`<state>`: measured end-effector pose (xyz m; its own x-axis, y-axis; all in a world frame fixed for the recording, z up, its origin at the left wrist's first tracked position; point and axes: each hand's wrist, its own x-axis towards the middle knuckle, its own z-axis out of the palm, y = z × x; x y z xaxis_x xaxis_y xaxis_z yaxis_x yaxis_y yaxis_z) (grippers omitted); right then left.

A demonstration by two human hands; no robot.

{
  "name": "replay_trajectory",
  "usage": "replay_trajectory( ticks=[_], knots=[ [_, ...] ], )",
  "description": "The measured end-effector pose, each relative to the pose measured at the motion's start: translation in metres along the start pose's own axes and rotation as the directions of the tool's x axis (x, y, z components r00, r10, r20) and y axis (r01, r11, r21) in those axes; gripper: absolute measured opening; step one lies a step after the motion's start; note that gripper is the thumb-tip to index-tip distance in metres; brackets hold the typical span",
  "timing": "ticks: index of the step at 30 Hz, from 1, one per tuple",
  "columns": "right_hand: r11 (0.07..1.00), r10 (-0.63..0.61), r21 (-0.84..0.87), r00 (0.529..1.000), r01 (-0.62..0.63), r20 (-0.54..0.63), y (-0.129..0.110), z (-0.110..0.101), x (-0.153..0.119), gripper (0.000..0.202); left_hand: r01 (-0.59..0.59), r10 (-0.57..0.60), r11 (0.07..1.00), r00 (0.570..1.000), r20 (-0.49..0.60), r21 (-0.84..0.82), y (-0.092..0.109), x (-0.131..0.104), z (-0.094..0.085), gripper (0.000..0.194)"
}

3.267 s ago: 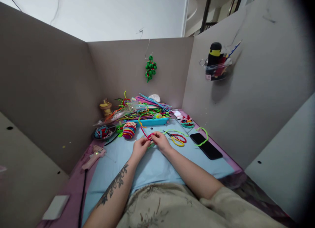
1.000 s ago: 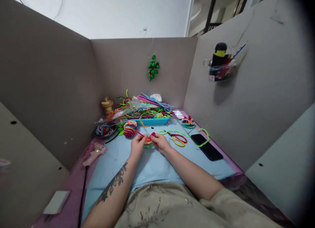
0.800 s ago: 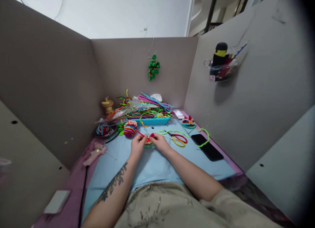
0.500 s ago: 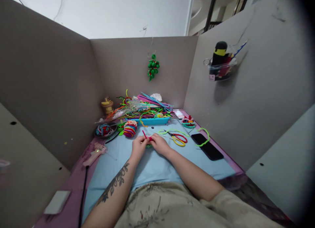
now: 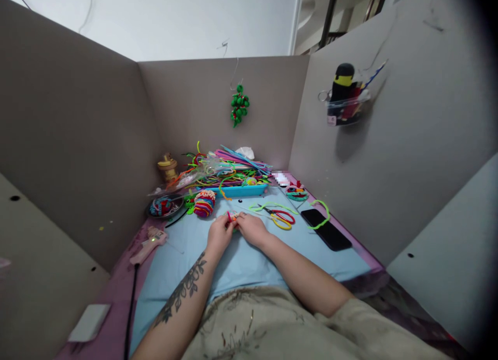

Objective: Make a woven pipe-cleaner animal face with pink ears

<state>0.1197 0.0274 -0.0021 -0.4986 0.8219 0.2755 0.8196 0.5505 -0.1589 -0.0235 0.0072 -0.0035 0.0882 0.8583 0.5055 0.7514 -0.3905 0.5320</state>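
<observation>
My left hand (image 5: 218, 232) and my right hand (image 5: 251, 228) meet over the light blue cloth (image 5: 272, 264), fingers pinched together. Between them is a small piece made of pipe cleaners, with a pinkish-red pipe cleaner (image 5: 229, 215) sticking up at the left fingertips. Some green and pale orange shows around the fingers; most of the piece is hidden. To the left of my hands stands a striped, multicoloured fuzzy shape (image 5: 204, 204). On the right lie scissors (image 5: 280, 220) with red and yellow handles, beside a lime green pipe cleaner (image 5: 286, 206).
Behind my hands, a blue tray (image 5: 245, 191) carries a heap of pipe cleaners (image 5: 233, 168). A pink glue gun (image 5: 150, 243) and a dark bowl (image 5: 177, 209) are at left. A phone (image 5: 329, 233) lies at right. Grey panels (image 5: 218, 111) enclose the table.
The red pipe cleaner, earlier pointing up and left from the fingers, now shows as a shorter, more upright bit. Pale orange has come into sight between my hands. The whole view has shifted slightly.
</observation>
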Motion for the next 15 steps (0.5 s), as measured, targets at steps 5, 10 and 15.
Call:
replay_trajectory(
  ticks=[5, 10, 15],
  knots=[
    [0.999, -0.036, -0.017, 0.999, 0.035, -0.006, 0.0004, -0.0002, -0.0007, 0.025, -0.038, 0.037, 0.999, 0.999, 0.031, 0.039, 0.0006, -0.0004, 0.0009, 0.014],
    [0.997, -0.016, 0.076, 0.999, 0.018, -0.030, 0.0015, -0.0014, -0.0008, 0.021, -0.003, 0.003, 0.998, 1.000, -0.003, -0.063, -0.0011, 0.0023, 0.0033, 0.011],
    [0.880, 0.095, 0.474, 0.980, -0.002, -0.173, 0.0061, 0.0043, 0.0050, 0.011, 0.137, -0.169, 0.947, 0.982, -0.089, -0.289, -0.0068, 0.0066, 0.0060, 0.018]
  ],
)
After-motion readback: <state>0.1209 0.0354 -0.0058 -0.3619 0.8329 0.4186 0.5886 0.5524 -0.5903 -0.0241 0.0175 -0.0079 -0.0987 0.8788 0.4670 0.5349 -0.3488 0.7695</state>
